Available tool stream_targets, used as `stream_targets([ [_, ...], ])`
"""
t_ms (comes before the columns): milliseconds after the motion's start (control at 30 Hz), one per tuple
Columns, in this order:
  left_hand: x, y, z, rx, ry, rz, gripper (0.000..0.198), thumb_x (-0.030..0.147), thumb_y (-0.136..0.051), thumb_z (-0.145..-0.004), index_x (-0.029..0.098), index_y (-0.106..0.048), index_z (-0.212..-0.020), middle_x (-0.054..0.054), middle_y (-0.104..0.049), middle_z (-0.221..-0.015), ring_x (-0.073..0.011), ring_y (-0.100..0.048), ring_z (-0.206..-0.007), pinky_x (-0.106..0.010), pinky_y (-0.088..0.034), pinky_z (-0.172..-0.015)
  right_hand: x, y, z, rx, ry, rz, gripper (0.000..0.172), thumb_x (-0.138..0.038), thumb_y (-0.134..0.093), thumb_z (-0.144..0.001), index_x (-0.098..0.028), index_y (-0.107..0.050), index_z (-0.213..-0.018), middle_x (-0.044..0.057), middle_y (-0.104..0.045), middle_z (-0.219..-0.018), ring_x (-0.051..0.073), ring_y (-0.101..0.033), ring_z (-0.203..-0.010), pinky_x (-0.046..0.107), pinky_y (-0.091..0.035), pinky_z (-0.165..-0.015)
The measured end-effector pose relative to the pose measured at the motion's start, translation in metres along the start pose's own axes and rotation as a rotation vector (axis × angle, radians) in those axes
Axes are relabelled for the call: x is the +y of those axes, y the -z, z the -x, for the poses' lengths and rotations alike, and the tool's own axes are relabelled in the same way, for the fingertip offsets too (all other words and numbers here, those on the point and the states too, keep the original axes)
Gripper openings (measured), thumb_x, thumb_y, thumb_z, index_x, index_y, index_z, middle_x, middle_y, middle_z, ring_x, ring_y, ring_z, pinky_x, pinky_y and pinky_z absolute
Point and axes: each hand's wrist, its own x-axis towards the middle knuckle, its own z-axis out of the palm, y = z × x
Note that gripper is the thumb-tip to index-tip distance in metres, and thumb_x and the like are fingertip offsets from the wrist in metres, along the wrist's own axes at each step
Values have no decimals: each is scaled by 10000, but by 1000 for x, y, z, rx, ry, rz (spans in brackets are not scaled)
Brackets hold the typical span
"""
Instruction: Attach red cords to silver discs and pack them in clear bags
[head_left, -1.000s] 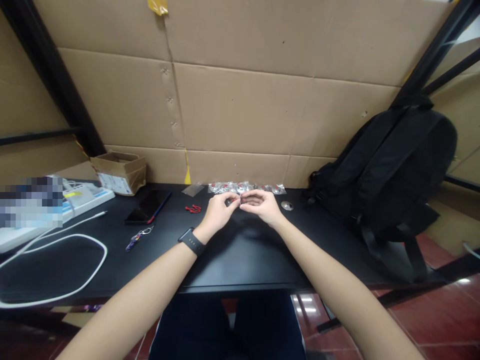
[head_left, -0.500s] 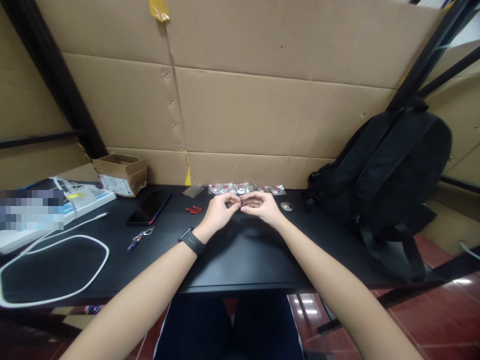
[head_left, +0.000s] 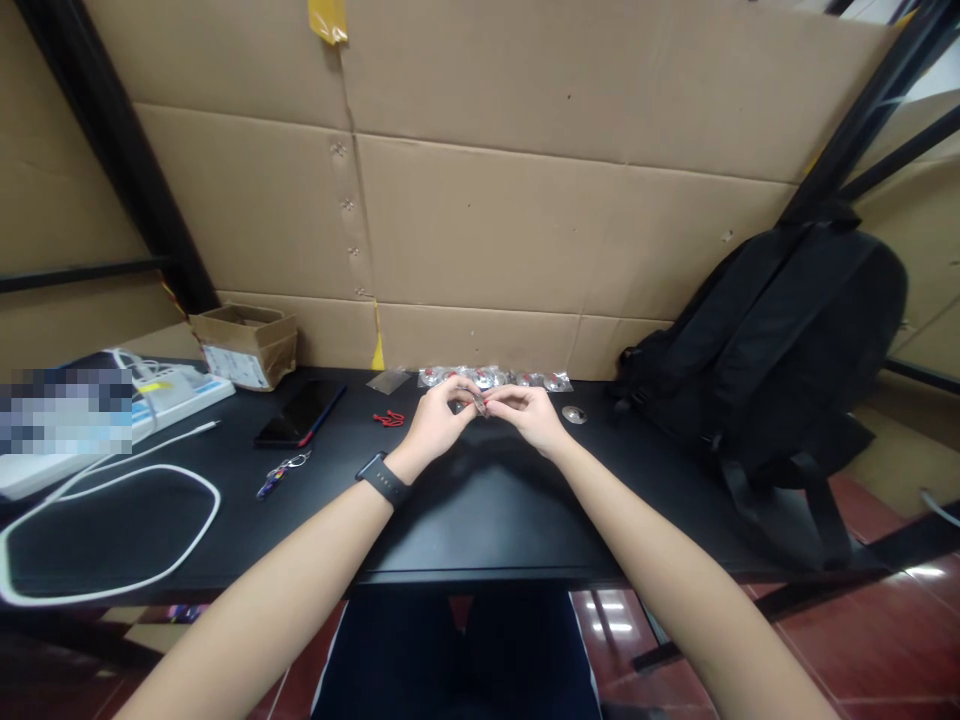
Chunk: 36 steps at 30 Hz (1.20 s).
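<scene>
Over the middle of the table, my left hand (head_left: 440,415) pinches a small shiny metal disc (head_left: 478,403) between thumb and fingers. My right hand (head_left: 527,412) meets it from the other side, its thumb and fingertips closed on a thin red cord (head_left: 489,401) at the disc's edge. Fingers cover much of both. Behind them lies a row of several clear bags (head_left: 556,382) with shiny discs and bits of red inside. A loose metal disc (head_left: 574,414) rests to the right. Red cords (head_left: 388,419) lie left of my left hand, near a flat clear bag (head_left: 388,380).
On the black table (head_left: 480,530) at left are a phone (head_left: 300,413), a keychain (head_left: 282,474), an open cardboard box (head_left: 251,348), a white power strip (head_left: 184,402) and a looped white cable (head_left: 214,500). A black backpack (head_left: 780,370) stands right. Cardboard (head_left: 480,230) walls the back.
The disc has turned between my fingers and shows more of its face. My right fingertips have closed together at its edge, with more red cord showing. The view has shifted slightly.
</scene>
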Motion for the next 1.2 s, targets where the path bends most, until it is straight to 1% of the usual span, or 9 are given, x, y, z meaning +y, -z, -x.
stream_targets([
  [133, -2, 4, -3, -66, -14, -15, 187, 205, -672, -801, 196, -645, -986, -47, -730, -946, -192, -706, -906, -346, -520, -925, 0, 4, -1, -26, 59, 151, 189, -394, -739, -811, -208, -748, -838, 88, -721, -1109, 250, -694, -985, 418, -545, -917],
  [333, -7, 21, -9, -64, 100, -188, 290, 84, -557, -741, 192, -707, -965, -53, -738, -1046, -209, -670, -990, -361, -504, -948, -12, 10, 2, -200, 257, 669, 70, -230, -660, -860, -199, -699, -811, 105, -620, -1228, 254, -616, -1105, 424, -485, -955],
  [533, 5, 17, -1, -290, 50, -382, 184, 310, -637, -804, 259, -779, -909, -11, -769, -995, -219, -688, -954, -320, -499, -920, -17, 9, 4, -238, 282, 710, 65, -196, -630, -885, -193, -666, -831, 100, -606, -1235, 239, -599, -1142, 415, -456, -999],
  [767, 7, 10, 4, -340, 18, -624, 152, 362, -639, -831, 288, -771, -849, 11, -776, -958, -229, -691, -940, -334, -463, -883, -17, 13, 1, -271, 258, 698, 73, -214, -627, -894, -199, -695, -875, 86, -646, -1175, 211, -632, -1048, 331, -509, -850],
  [900, 4, 8, 5, -369, 29, -690, 138, 355, -639, -821, 281, -755, -834, 4, -777, -930, -242, -691, -934, -358, -446, -887, -10, 58, -2, -215, 153, 882, 98, -215, -659, -857, -201, -715, -936, 67, -713, -999, 207, -661, -919, 349, -508, -841],
  [1000, 3, 5, 6, -407, 39, -695, 152, 370, -635, -821, 281, -757, -808, -3, -778, -931, -251, -690, -941, -382, -432, -913, 0, 108, 2, -74, -104, 1093, 280, -212, -752, -760, -183, -726, -1037, 103, -723, -1072, 242, -676, -950, 376, -509, -886],
  [1067, 3, 7, 5, -434, 55, -687, 145, 382, -653, -805, 298, -769, -826, 0, -779, -952, -265, -689, -965, -411, -421, -942, 9, 136, 8, -56, -313, 1126, 403, -206, -792, -711, -173, -719, -1106, 115, -727, -1106, 251, -691, -958, 356, -521, -884],
  [1133, 3, 16, 0, -431, 64, -675, 161, 347, -676, -778, 326, -777, -901, 6, -777, -1008, -277, -683, -1015, -428, -410, -974, 16, 156, 13, -56, -402, 1120, 439, -203, -803, -697, -171, -718, -1127, 110, -733, -1111, 248, -696, -981, 336, -523, -902],
  [1200, 2, 36, -8, -355, 64, -663, 269, 262, -655, -769, 344, -764, -1001, 13, -767, -1076, -268, -671, -1074, -410, -411, -989, 21, 166, 15, -47, -424, 1112, 431, -199, -791, -712, -166, -716, -1135, 109, -732, -1121, 242, -695, -991, 323, -528, -898],
])
